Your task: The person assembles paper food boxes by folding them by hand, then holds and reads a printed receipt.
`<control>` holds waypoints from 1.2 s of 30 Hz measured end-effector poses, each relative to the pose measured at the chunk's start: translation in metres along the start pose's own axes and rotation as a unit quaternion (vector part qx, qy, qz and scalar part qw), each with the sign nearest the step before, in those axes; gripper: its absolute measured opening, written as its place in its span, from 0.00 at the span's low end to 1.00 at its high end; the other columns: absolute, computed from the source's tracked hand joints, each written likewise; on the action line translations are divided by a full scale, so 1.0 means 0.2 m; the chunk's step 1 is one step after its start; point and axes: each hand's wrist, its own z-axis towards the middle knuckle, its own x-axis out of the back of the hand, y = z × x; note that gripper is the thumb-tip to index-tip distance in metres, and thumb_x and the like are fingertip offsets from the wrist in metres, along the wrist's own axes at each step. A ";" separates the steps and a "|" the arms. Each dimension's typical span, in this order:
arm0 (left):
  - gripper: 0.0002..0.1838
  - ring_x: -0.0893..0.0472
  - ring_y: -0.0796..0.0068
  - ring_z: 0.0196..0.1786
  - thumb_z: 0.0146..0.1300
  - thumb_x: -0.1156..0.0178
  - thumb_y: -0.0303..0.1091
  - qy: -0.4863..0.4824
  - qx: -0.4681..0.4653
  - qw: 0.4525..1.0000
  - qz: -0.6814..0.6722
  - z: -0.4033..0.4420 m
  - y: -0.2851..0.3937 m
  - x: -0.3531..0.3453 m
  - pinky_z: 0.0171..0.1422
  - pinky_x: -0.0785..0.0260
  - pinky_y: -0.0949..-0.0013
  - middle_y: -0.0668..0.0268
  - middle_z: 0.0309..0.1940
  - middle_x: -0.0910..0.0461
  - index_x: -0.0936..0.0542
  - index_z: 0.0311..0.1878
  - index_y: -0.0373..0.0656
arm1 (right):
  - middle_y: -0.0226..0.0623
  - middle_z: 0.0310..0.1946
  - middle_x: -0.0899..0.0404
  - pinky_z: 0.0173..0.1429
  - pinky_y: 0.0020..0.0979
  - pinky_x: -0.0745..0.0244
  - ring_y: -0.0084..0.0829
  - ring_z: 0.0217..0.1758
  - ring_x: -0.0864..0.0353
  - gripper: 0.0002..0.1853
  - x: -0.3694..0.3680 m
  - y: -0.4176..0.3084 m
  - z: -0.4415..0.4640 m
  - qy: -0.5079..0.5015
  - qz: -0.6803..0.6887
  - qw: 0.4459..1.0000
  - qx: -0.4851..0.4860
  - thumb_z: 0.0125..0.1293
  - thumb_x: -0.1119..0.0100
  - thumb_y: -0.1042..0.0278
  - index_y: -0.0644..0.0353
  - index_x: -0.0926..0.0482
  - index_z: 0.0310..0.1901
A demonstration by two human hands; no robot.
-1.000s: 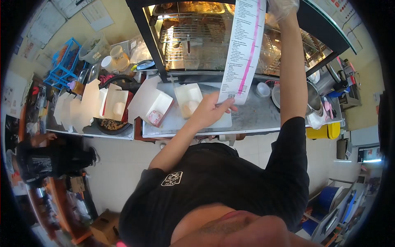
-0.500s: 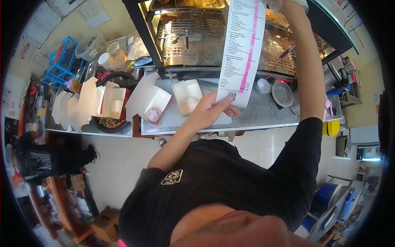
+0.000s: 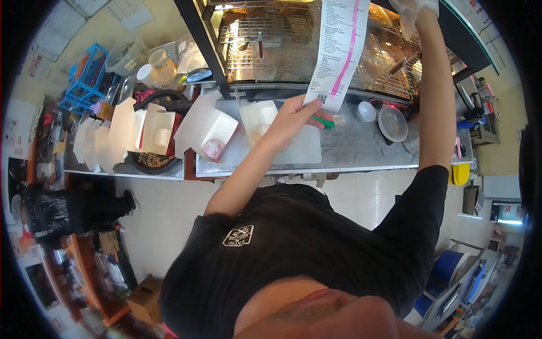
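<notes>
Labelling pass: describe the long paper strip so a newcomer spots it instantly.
Find the lit cabinet at the top. In front of it, the left hand pinches the lower end of a white paper strip. Unlike the wall sheets at left, it has a lengthwise pink stripe.

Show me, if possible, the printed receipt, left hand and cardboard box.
Printed receipt [image 3: 339,52]: head view, on printed face.
Left hand [image 3: 291,118]: head view, near thumb's base.
Cardboard box [image 3: 145,301]: head view, on brown panel.

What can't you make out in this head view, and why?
Head view:
Receipt: print too small; top cut off by picture's edge.
Right hand: partly cut off by that edge.
Green item: partly hidden by the left hand.
Nearest box: partly hidden by that hand too.
</notes>
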 end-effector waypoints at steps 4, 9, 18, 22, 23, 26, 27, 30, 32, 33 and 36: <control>0.18 0.15 0.67 0.50 0.75 0.47 0.36 0.015 0.002 1.000 -0.024 0.03 -0.05 0.00 0.50 0.21 0.67 0.58 0.51 0.17 0.23 0.60 0.33 | 0.47 0.59 0.21 0.68 0.42 0.31 0.49 0.60 0.23 0.20 -0.02 0.19 -0.11 0.126 -0.025 0.991 0.026 0.71 0.49 0.52 0.50 0.23 0.59; 0.19 0.16 0.65 0.52 0.76 0.48 0.39 0.001 0.006 1.000 -0.011 -0.01 -0.04 0.00 0.53 0.21 0.64 0.58 0.53 0.18 0.23 0.60 0.35 | 0.35 0.44 0.15 0.50 0.29 0.22 0.27 0.46 0.17 0.13 -0.26 0.46 -0.50 0.197 0.443 0.862 -0.150 0.74 0.44 0.63 0.60 0.20 0.54; 0.20 0.16 0.63 0.52 0.78 0.51 0.40 -0.042 0.014 0.999 -0.016 -0.17 0.01 -0.04 0.55 0.21 0.63 0.54 0.53 0.18 0.24 0.61 0.33 | 0.46 0.55 0.20 0.59 0.40 0.24 0.34 0.58 0.20 0.15 -1.16 0.20 -1.16 -0.144 0.471 0.868 -0.060 0.71 0.49 0.68 0.55 0.20 0.56; 0.21 0.16 0.62 0.52 0.78 0.52 0.39 -0.044 -0.003 0.999 -0.009 -0.24 0.05 -0.07 0.55 0.22 0.63 0.52 0.54 0.18 0.24 0.61 0.32 | 0.53 0.65 0.30 0.74 0.46 0.43 0.37 0.69 0.28 0.17 -1.13 -0.34 -0.97 -0.157 0.340 0.912 0.165 0.72 0.53 0.68 0.55 0.22 0.59; 0.21 0.16 0.62 0.52 0.78 0.52 0.39 -0.043 -0.003 0.999 -0.007 -0.26 0.06 -0.08 0.55 0.22 0.63 0.52 0.54 0.18 0.24 0.61 0.32 | 0.54 0.67 0.32 0.77 0.48 0.49 0.38 0.71 0.30 0.17 -1.16 -0.43 -0.93 -0.158 0.279 0.922 0.216 0.72 0.54 0.69 0.55 0.23 0.59; 0.21 0.16 0.61 0.52 0.78 0.52 0.39 -0.041 -0.006 0.999 -0.008 -0.28 0.06 -0.10 0.55 0.21 0.63 0.52 0.54 0.18 0.24 0.61 0.31 | 0.55 0.70 0.34 0.83 0.50 0.60 0.40 0.74 0.33 0.19 -1.33 -0.57 -0.85 -0.168 0.098 0.937 0.290 0.71 0.55 0.69 0.56 0.24 0.60; 0.21 0.16 0.61 0.52 0.78 0.52 0.39 -0.041 -0.008 0.999 -0.012 -0.28 0.05 -0.10 0.55 0.21 0.63 0.52 0.54 0.18 0.24 0.61 0.31 | 0.54 0.69 0.32 0.84 0.50 0.61 0.40 0.73 0.32 0.19 -1.49 -0.59 -0.83 -0.176 0.045 0.947 0.265 0.70 0.55 0.69 0.57 0.24 0.60; 0.21 0.15 0.62 0.52 0.78 0.52 0.39 -0.038 -0.015 0.999 -0.019 -0.26 0.04 -0.09 0.54 0.21 0.63 0.53 0.53 0.18 0.24 0.60 0.31 | 0.48 0.62 0.23 0.84 0.49 0.64 0.39 0.71 0.29 0.20 -1.47 -0.59 -0.78 -0.242 -0.101 0.916 0.303 0.68 0.54 0.69 0.61 0.24 0.59; 0.20 0.15 0.62 0.51 0.78 0.51 0.39 -0.037 -0.013 0.999 -0.029 -0.27 0.02 -0.09 0.54 0.21 0.64 0.53 0.52 0.18 0.24 0.60 0.31 | 0.46 0.54 0.18 0.85 0.49 0.69 0.39 0.69 0.27 0.19 -1.23 -0.55 -0.75 -0.301 -0.189 0.864 0.357 0.67 0.55 0.69 0.67 0.24 0.57; 0.20 0.15 0.63 0.51 0.78 0.51 0.39 -0.037 -0.013 0.999 -0.035 -0.26 0.01 -0.09 0.54 0.21 0.64 0.54 0.52 0.18 0.24 0.60 0.31 | 0.46 0.54 0.18 0.85 0.49 0.68 0.39 0.69 0.27 0.20 -1.27 -0.50 -0.77 -0.301 -0.191 0.863 0.358 0.68 0.55 0.69 0.66 0.24 0.58; 0.20 0.15 0.64 0.50 0.78 0.51 0.39 -0.044 -0.020 0.997 -0.058 -0.26 -0.02 -0.08 0.54 0.21 0.64 0.54 0.51 0.17 0.24 0.60 0.31 | 0.46 0.53 0.17 0.84 0.48 0.68 0.40 0.68 0.26 0.23 -1.34 -0.42 -0.79 -0.304 -0.213 0.859 0.352 0.68 0.55 0.68 0.63 0.28 0.64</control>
